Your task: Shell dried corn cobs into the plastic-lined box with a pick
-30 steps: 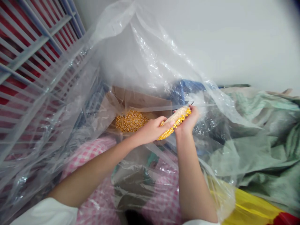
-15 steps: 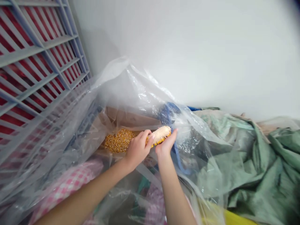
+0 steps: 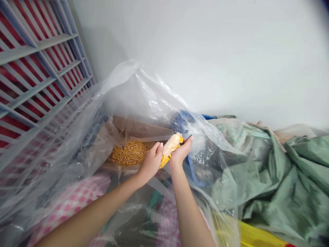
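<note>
Between my hands is an ear of corn, its upper face stripped to the pale cob, with yellow kernels left along the lower end and side. My left hand is closed around its near end, thumb on top. The far part rests against the palm of my right hand, whose fingers curl under it. A thin dark piece sticks out by the right fingertips; what it is I cannot make out. Left of the corn lies a heap of loose kernels on brown cardboard.
Clear plastic sheeting surrounds the work area. A grey slatted rack stands at left, a white wall behind. Green cloth is bunched at right, near a blue rim and something yellow. Pink checked fabric lies below.
The ear of corn has turned to a steeper angle, its far end up and kernels showing at the near end. My left hand has slid slightly lower, and the dark piece has come into sight.
</note>
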Available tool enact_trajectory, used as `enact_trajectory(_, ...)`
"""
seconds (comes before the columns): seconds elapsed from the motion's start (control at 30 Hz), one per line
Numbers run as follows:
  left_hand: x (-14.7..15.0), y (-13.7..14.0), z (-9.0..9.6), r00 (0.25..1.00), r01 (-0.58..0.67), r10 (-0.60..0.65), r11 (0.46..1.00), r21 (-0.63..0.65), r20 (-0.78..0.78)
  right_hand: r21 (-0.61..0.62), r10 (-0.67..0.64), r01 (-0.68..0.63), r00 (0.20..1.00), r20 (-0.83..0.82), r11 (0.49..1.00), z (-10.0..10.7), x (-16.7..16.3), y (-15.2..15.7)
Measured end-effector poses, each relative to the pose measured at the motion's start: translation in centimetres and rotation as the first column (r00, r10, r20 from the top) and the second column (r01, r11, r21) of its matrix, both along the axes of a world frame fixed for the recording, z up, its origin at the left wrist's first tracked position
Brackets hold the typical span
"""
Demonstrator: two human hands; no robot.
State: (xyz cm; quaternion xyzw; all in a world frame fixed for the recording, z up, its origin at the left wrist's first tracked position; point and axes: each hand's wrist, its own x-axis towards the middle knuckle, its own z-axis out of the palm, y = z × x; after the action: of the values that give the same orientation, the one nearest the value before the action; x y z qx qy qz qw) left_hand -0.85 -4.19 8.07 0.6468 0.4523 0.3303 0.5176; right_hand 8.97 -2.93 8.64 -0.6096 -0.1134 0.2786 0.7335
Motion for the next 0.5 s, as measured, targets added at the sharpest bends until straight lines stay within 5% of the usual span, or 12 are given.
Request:
enact_trajectory(0.07, -0.3, 0.4, 0.3, 0.998, 0.021, -0.011, 0.989, -0.147, 0.063, -0.020, -0.059, 0.059, 0.998, 0.003, 0.998, 0.3, 0.1, 0.2)
enact_trajectory(0.13, -1.0, 1.1, 1.0, 0.998, 0.024, -0.012, 0.983, -0.181, 0.067, -0.021, 0.012, -0.014, 0.997, -0.076, 1.000, 0.9, 0.3, 0.3)
enact_trajectory(0.23, -2.3, 1.9, 2.1, 0.993, -0.038, 0.049, 0.994, 0.102, -0.110, 0.017, 0.247, -0.251, 0.931, -0.269, 0.968, 1.7, 0.2, 0.2)
enact_trajectory(0.3, -2.8, 1.8, 2.6, 0.958, -0.014, 0.098, 0.955, 0.297, -0.268, 0.032, 0.294, -0.302, 0.892, -0.344, 0.953, 1.8, -0.3, 0.2)
enact_trajectory(0.4, -2.7, 0.9, 2.6, 0.876, 0.138, 0.069, 0.911, 0.387, -0.476, 0.030, 0.189, -0.192, 0.908, -0.373, 0.981, 1.0, -1.3, 0.3)
enact_trajectory(0.5, -2.2, 0.0, 2.2, 0.858, 0.203, 0.009, 0.912, 0.357, -0.513, 0.003, 0.061, -0.063, 0.956, -0.285, 0.998, 0.1, -1.7, 0.4)
